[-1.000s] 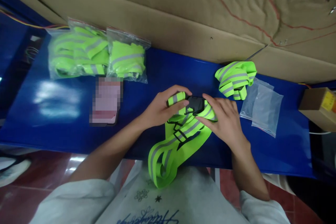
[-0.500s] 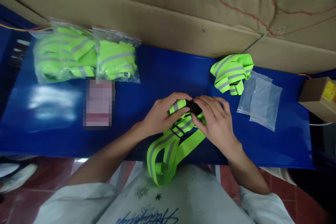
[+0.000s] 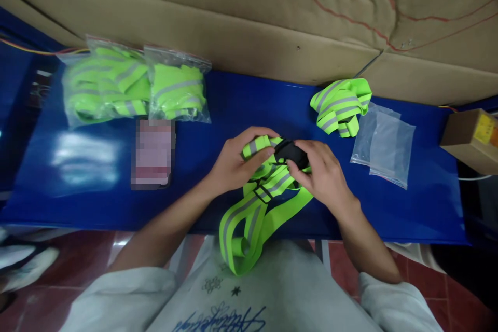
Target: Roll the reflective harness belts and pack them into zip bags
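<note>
Between my hands is a neon-yellow reflective strap (image 3: 235,220) with a grey stripe, its loops hanging over the table's front edge toward my shirt. My left hand (image 3: 237,162) is closed on a folded stretch of the strap beside a black plastic buckle (image 3: 290,153). My right hand (image 3: 326,171) pinches the buckle's right end between thumb and fingers. Just below, a black slider (image 3: 263,193) sits on the webbing. Part of the strap under my fingers is hidden.
Two clear zip bags of neon straps (image 3: 107,83) (image 3: 178,88) lie at the back left, above a blurred phone-like object (image 3: 153,153). Back right, a bundled strap (image 3: 342,106) lies beside flat plastic bags (image 3: 391,148). A cardboard box (image 3: 469,140) stands at the right edge of the blue table (image 3: 249,98).
My right fingers have drawn back and lowered, so more of the black buckle shows. My left hand has shifted slightly up and left, still gripping the strap. The camera view has shifted a little.
</note>
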Demonstrator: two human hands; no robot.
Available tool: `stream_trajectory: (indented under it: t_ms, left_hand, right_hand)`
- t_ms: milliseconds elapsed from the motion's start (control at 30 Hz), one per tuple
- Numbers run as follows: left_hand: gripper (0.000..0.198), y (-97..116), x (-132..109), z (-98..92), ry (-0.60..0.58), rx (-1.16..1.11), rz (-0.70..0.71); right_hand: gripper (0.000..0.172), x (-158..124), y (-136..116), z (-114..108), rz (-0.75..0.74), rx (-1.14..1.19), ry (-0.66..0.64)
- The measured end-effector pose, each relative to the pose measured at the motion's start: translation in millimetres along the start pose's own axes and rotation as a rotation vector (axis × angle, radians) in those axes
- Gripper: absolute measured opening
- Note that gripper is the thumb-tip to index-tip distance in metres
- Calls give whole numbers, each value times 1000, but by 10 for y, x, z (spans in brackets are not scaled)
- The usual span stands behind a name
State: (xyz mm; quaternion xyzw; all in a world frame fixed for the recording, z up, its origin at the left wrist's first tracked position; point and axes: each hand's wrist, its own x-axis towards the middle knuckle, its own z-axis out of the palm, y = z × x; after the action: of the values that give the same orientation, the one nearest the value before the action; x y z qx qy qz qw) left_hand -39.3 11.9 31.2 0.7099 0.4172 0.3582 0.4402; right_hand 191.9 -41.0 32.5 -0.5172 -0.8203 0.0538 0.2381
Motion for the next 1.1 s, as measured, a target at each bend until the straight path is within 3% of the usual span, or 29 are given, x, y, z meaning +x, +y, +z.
stream_trajectory:
  t_ms: [100, 200, 267, 367, 467, 600, 700, 767, 867, 1000, 1100]
  left_hand:
    - [20, -121, 82, -154, 270, -114, -42]
    - [22, -244, 170, -273, 523, -305, -45]
    - [26, -261, 180, -250, 468, -403, -74]
    - [33, -179, 116, -94, 184, -355, -77]
    - [45, -62, 24, 53, -89, -59, 86]
    - [58, 10, -72, 149, -164, 538, 284]
    - [61, 7, -91, 213, -256, 748, 305]
    - [61, -1, -64, 248, -236, 798, 261]
    - [58, -7, 25, 229, -130, 871, 219]
    - [35, -12, 151, 34, -132, 898, 199]
    - [23, 7, 188, -108, -26, 897, 167]
  right_hand:
    - [39, -7, 124, -91, 31, 28, -129]
    - [29, -45, 242, -181, 172, 166, -16]
    - [28, -71, 255, -216, 263, 327, 56]
    - [36, -75, 178, -213, 255, 444, -18]
    - [33, -41, 79, -171, 157, 386, -64]
    - [37, -4, 69, -129, 132, 371, -89]
    - [39, -12, 139, -126, 168, 351, -78]
    - [35, -34, 196, -140, 192, 310, -41]
    - [43, -115, 282, -172, 196, 200, -26]
    - [46, -378, 379, -189, 262, -18, -66]
    - [43, -615, 411, -186, 384, -51, 4]
